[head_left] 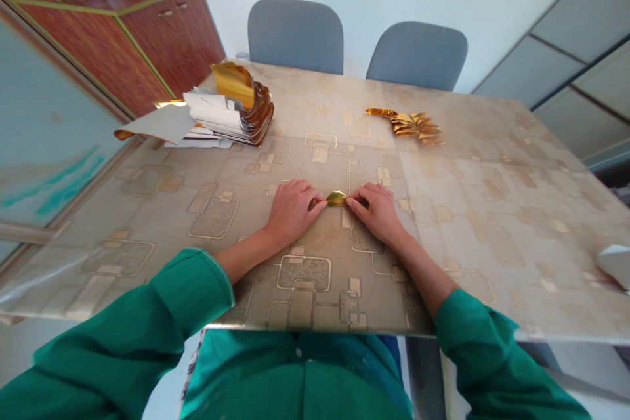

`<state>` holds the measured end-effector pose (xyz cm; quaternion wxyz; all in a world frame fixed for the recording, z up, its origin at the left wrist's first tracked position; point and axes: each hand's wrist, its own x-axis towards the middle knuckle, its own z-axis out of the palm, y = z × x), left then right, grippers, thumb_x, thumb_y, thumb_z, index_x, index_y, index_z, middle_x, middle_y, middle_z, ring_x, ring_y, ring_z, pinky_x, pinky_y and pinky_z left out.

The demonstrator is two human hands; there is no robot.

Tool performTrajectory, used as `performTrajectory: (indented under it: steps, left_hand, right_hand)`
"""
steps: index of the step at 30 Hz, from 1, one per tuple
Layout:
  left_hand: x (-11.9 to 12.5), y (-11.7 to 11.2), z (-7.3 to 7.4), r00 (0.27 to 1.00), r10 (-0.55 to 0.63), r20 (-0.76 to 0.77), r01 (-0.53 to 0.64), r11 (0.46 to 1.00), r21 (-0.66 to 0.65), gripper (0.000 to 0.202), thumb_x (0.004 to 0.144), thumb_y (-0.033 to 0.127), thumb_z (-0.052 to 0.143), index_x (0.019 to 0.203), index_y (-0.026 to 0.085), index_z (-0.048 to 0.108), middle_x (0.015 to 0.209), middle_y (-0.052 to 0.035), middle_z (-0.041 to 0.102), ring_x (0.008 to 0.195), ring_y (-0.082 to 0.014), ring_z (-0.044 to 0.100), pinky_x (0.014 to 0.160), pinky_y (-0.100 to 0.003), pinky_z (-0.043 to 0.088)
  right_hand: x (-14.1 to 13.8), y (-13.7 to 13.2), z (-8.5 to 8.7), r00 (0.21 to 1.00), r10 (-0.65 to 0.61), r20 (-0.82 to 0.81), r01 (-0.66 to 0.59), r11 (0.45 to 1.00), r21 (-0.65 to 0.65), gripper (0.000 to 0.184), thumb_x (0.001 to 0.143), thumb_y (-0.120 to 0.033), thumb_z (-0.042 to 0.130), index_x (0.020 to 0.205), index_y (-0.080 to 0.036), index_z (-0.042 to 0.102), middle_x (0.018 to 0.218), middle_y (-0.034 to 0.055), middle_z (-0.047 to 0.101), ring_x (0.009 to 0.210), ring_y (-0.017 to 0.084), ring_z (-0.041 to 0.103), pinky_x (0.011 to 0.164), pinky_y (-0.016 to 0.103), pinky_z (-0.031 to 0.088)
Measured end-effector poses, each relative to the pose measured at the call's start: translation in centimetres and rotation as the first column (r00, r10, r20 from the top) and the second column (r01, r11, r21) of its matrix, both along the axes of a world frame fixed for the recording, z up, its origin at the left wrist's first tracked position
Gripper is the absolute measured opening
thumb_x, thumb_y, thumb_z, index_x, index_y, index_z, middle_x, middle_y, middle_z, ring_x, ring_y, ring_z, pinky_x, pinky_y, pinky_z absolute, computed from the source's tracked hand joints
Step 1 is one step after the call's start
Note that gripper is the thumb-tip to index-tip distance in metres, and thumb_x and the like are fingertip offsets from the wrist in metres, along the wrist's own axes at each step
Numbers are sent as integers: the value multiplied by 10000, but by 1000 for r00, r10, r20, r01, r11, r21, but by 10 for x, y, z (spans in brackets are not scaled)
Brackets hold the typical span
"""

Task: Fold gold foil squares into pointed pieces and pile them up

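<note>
A small folded piece of gold foil paper (336, 199) is stretched between my two hands, low over the patterned tablecloth (305, 157). My left hand (295, 210) pinches its left end between thumb and fingers. At the right end, my right hand (375, 210) grips it the same way. Beyond my right hand lies a pile of folded gold paper pieces (416, 127), with one longer strip (380, 113) at its left. A thick stack of gold and white paper sheets (236, 108) rests at the far left, its upper sheets curled.
Two grey chairs (295, 36) stand against the far side of the table. A reddish wooden cabinet (172, 33) is at the back left, beside a glass panel (49, 144). A white object (615, 264) sits at the right table edge.
</note>
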<state>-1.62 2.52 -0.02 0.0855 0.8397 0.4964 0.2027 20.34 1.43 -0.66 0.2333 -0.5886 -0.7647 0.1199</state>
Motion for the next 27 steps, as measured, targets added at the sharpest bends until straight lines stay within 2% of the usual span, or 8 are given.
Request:
performTrajectory:
  steps: [8,15,23,27]
  left_hand:
    - [0,5,2,999,33,-5,-33,999,-33,191,900,344,665,782,196,698,845,-37,628,872,-227,547,762,-358,364]
    - [-4,9,-1,997,-75,-23,76,997,10,196,951,328,590,860,183,686,897,-45,622,891,-221,535,769,-350,369]
    - [0,10,-1,998,-37,-40,37,999,-8,173,919,311,619,817,180,666,885,-46,613,877,-220,536,771,-358,381]
    - [1,11,1,995,-55,-82,57,998,14,155,919,298,607,834,180,657,907,-54,605,892,-225,529,778,-360,387]
  right_hand:
    - [-6,0,2,996,-87,3,87,996,-16,194,902,-337,617,761,-223,685,807,27,627,861,216,521,780,340,293]
    - [-6,1,5,996,-83,35,85,995,-46,206,913,-365,611,785,-228,696,819,27,620,869,220,520,757,333,285]
    - [-9,-3,3,990,-85,115,81,996,37,262,959,-387,550,796,-229,680,850,30,627,898,228,507,798,356,290]
    - [-13,-4,2,981,-107,165,95,993,76,258,959,-391,550,797,-226,664,862,38,638,907,231,508,812,360,298]
